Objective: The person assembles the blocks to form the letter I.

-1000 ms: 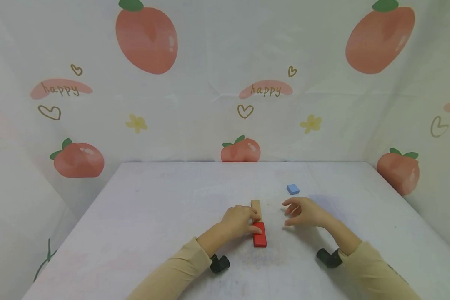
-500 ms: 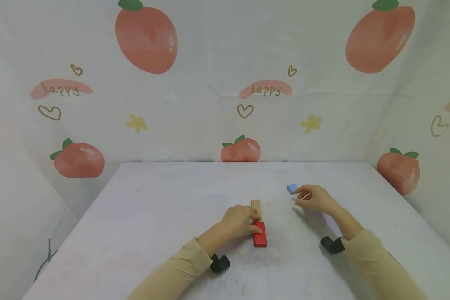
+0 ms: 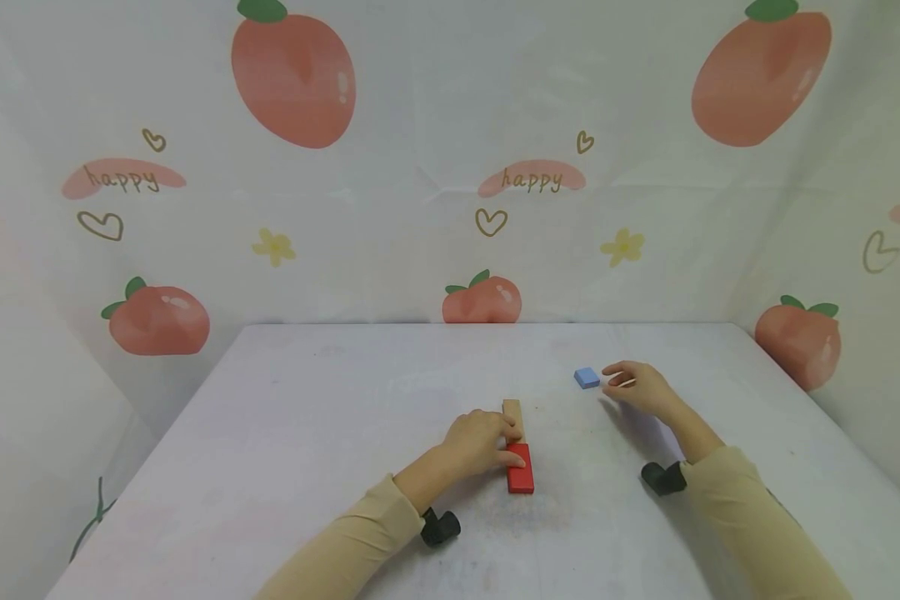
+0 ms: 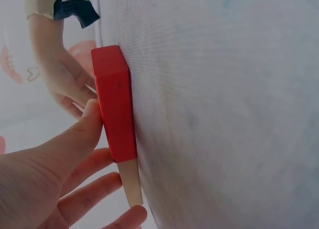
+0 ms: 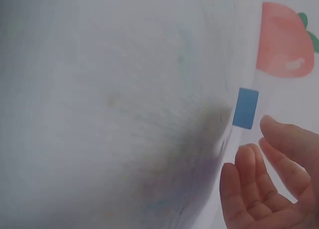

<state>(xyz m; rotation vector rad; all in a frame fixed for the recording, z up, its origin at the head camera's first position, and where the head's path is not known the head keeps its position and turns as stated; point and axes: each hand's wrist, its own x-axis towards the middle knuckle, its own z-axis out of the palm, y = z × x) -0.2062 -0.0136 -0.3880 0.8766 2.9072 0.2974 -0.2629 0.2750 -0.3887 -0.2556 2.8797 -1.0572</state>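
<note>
since 1 second ago the right hand [image 3: 641, 390] has travelled further up the table [image 3: 330, 392], away from the person; 0.5 seconds ago its fingertips overlapped the blue block [image 3: 587, 378] from where i look, and now they stand just to its right, a narrow gap between. its fingers are loosely curved, thumb apart from them, holding nothing. the blue block lies where it did.

the left hand [image 3: 476, 442] has hardly stirred: thumb resting on the red block [image 3: 521, 477], fingers spread and relaxed against the wooden block [image 3: 512, 408], touching rather than wrapped round. those 2 blocks lie end to end, red nearer the person.

a strip of white tabletop runs between the blue block and the back edge, where the fruit-printed backdrop [image 3: 420, 100] rises. to the left hand's left, the surface stretches wide to the side edge; between the 2 hands there is also room.
</note>
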